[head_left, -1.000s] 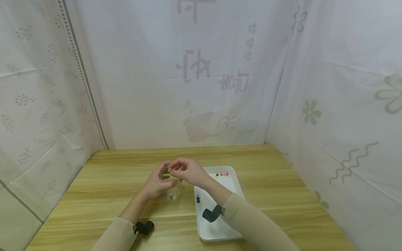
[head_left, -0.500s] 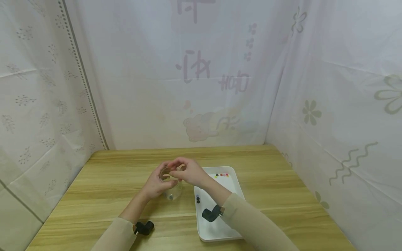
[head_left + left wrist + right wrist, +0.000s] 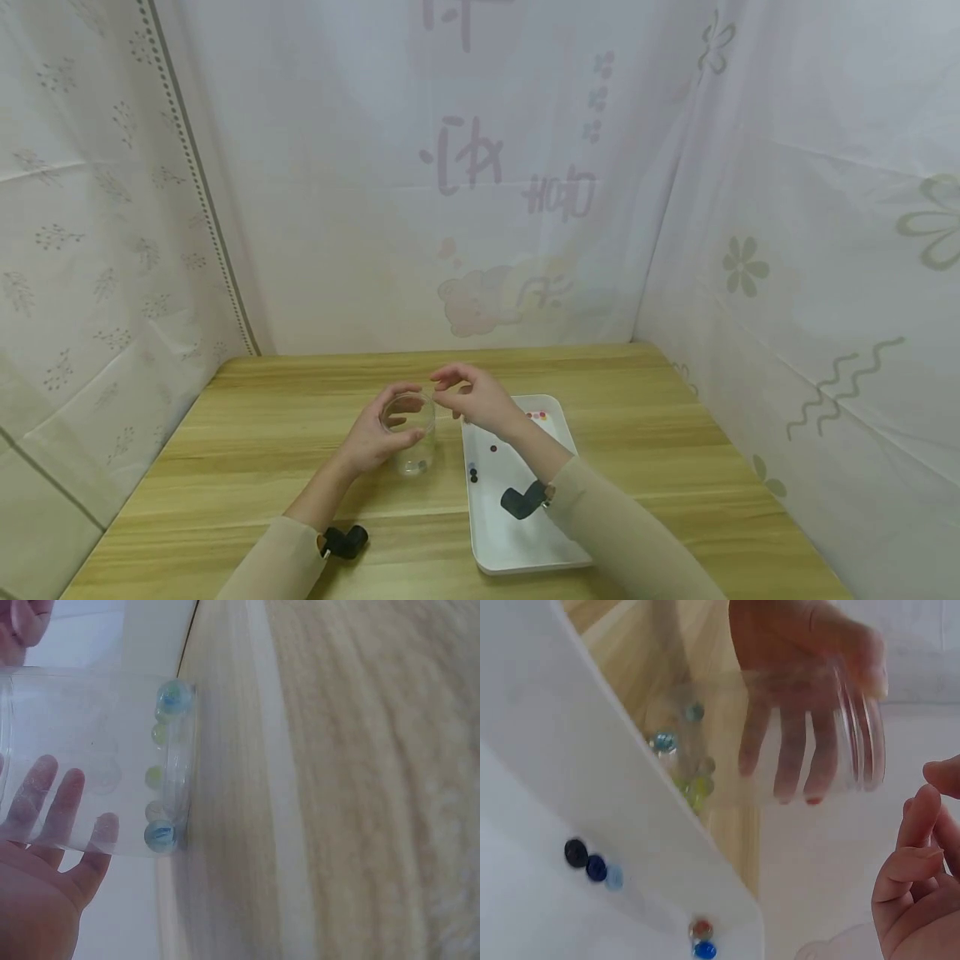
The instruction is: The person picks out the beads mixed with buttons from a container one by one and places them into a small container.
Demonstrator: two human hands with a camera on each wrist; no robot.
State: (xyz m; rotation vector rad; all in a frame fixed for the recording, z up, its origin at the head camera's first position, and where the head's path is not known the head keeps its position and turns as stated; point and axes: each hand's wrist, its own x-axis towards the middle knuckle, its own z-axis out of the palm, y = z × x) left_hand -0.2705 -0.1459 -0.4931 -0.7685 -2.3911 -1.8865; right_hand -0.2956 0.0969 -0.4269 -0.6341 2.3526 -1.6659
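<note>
A clear plastic jar (image 3: 408, 433) stands upright on the table, and my left hand (image 3: 378, 433) grips it around its upper part. Through its wall, glass marbles (image 3: 160, 836) show at the bottom, some blue-green and some yellow-green. My right hand (image 3: 476, 400) is just right of the jar's mouth, apart from the rim, over the far left corner of the white tray (image 3: 525, 546). Its fingers are loosely bent, and no marble shows between thumb and fingertips in the right wrist view.
Inside the tray lie several small marbles: dark ones (image 3: 576, 853) with a light blue one (image 3: 614, 877) along the left side, a red-brown one (image 3: 701, 928) and a blue one (image 3: 705, 950). The wooden table (image 3: 262, 467) is enclosed by patterned white curtains (image 3: 337, 208).
My right hand, which pinched a yellow-green marble over the jar's mouth, has drawn away right without it. My left hand still holds the jar in place.
</note>
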